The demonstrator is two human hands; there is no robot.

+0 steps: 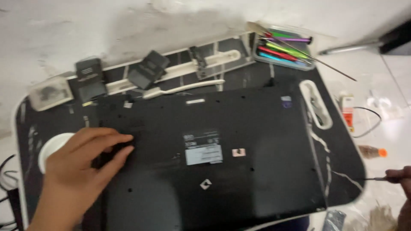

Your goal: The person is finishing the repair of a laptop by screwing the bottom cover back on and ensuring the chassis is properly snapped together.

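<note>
A black laptop [239,171] lies bottom side up on a dark work tray [338,145], with a grey label near its middle. My left hand [81,164] rests flat on the laptop's left part, fingers pointing right and holding nothing. My right hand [400,179] shows only at the right edge, its fingers closed on a thin screwdriver [372,179] whose tip points left toward the tray's right rim. Most of that hand is out of frame.
A clear box of coloured screwdrivers [284,50] stands at the back right. Two black blocks [90,79] [147,68] and a white toothbrush [184,89] lie along the tray's back. A white round dish [51,147] sits left. An orange-capped small bottle [372,151] lies on the floor.
</note>
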